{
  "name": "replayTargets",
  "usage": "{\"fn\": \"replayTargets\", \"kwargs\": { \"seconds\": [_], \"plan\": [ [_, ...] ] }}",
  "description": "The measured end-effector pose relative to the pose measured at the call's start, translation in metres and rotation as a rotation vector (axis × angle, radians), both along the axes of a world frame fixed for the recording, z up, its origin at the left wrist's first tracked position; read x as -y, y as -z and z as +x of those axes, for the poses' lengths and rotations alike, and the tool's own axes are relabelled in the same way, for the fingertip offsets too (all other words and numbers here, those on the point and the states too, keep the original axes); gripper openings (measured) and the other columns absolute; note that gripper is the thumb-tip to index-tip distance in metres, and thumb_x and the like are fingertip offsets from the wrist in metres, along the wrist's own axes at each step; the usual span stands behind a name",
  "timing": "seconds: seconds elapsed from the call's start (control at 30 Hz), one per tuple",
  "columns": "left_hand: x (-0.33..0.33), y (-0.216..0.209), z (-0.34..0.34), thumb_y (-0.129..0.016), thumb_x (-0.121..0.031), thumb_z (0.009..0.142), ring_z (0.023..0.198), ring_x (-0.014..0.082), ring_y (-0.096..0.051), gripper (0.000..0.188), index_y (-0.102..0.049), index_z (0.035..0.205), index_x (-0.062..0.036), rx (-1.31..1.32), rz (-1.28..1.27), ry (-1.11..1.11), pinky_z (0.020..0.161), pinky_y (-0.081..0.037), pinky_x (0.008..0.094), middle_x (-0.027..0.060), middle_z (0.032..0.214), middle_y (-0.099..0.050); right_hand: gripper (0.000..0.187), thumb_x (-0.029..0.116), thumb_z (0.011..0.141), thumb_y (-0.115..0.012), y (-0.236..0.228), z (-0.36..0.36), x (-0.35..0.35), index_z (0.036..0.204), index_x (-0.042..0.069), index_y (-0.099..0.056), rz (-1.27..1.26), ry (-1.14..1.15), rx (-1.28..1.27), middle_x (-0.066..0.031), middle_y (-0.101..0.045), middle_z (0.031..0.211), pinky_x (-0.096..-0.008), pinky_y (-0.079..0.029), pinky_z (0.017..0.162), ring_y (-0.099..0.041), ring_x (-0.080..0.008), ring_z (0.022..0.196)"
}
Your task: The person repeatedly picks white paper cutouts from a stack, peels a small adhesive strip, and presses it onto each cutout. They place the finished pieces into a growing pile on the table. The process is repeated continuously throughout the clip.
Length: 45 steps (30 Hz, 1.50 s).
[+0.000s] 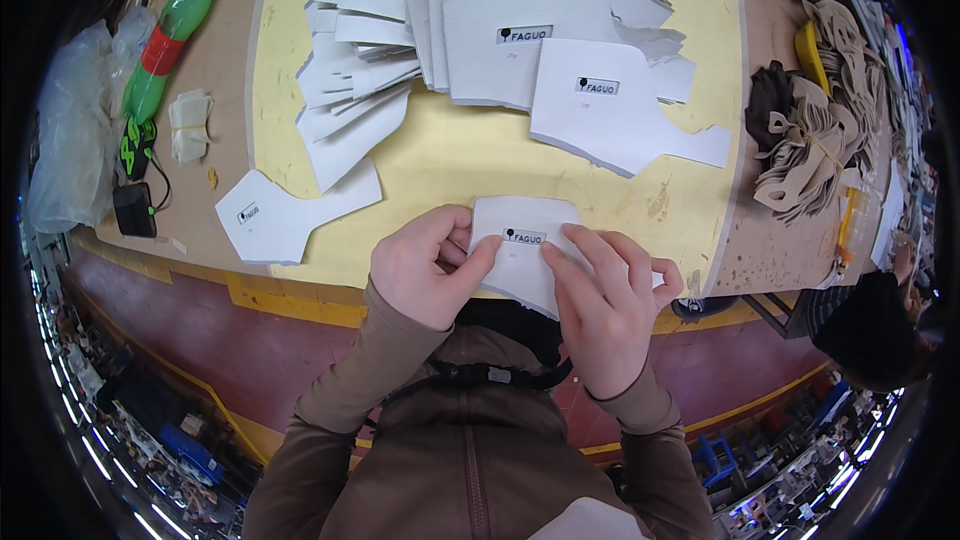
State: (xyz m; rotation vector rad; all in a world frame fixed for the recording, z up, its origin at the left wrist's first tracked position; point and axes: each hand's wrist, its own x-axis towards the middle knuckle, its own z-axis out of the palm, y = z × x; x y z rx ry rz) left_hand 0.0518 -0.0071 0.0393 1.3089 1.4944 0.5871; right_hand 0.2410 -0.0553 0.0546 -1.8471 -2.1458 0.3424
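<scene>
Both hands, left hand and right hand, pinch a white cut piece over the yellow mat.

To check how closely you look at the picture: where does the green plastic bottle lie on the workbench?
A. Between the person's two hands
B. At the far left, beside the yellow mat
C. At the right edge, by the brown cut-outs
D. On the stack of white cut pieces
B: the green plastic bottle lies on the bare bench left of the yellow mat, away from both hands.
</scene>
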Motion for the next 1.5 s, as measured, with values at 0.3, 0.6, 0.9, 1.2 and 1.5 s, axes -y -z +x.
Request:
{"fn": "replayTargets", "kwargs": {
  "seconds": [0.3,0.6,0.9,1.2,1.5],
  "plan": [
    [-0.001,-0.001,0.002,-0.078,-0.008,0.085,0.061,0.0063,-0.062,0.019,-0.065,0.093,0.0035,-0.024,-0.015,-0.009,0.056,-0.049,0.0213,0.0034,0.076,-0.066,0.029,0.011,0.079,-0.075,0.002,-0.001,0.000,0.107,0.018,-0.075,0.014,0.008,0.010,0.0061,-0.064,0.124,-0.0473,-0.025,0.099,-0.059,-0.0167,0.113],
    [-0.004,-0.001,0.004,-0.080,-0.010,0.083,0.051,0.0079,-0.055,0.032,-0.061,0.106,0.0008,-0.079,0.058,0.000,0.051,-0.045,0.0220,0.0038,0.069,-0.058,0.029,0.010,0.079,-0.075,0.000,-0.002,0.000,0.107,0.018,-0.075,0.000,0.012,0.014,0.0060,-0.064,0.123,-0.0488,-0.025,0.099,-0.059,-0.0170,0.112],
    [0.005,0.001,0.010,-0.081,-0.016,0.076,0.105,0.0248,-0.058,0.037,-0.068,0.111,-0.0134,-0.467,0.496,0.054,0.090,-0.042,0.0384,0.0036,0.106,-0.065,0.025,0.010,0.081,-0.075,-0.005,-0.004,-0.002,0.103,0.021,-0.075,-0.040,0.031,0.047,0.0069,-0.067,0.132,-0.0495,-0.020,0.109,-0.057,-0.0207,0.122],
    [0.036,0.010,0.005,-0.074,-0.019,0.086,0.137,0.0266,-0.049,0.038,-0.071,0.124,-0.0225,-0.707,0.634,0.320,0.113,-0.017,0.0556,-0.0052,0.138,-0.062,0.022,0.011,0.083,-0.074,-0.002,0.000,-0.003,0.103,0.021,-0.072,-0.044,0.027,0.006,0.0069,-0.069,0.127,-0.0577,-0.012,0.114,-0.056,-0.0208,0.129],
    [0.050,0.015,0.000,-0.067,-0.026,0.092,0.146,0.0245,-0.041,0.047,-0.060,0.138,-0.0232,-0.669,0.523,0.408,0.110,-0.011,0.0680,-0.0029,0.153,-0.050,0.035,0.014,0.084,-0.074,0.004,-0.002,-0.001,0.118,0.020,-0.072,-0.034,0.030,0.068,0.0079,-0.066,0.128,-0.0607,-0.012,0.112,-0.058,-0.0195,0.125]
  ]
}}
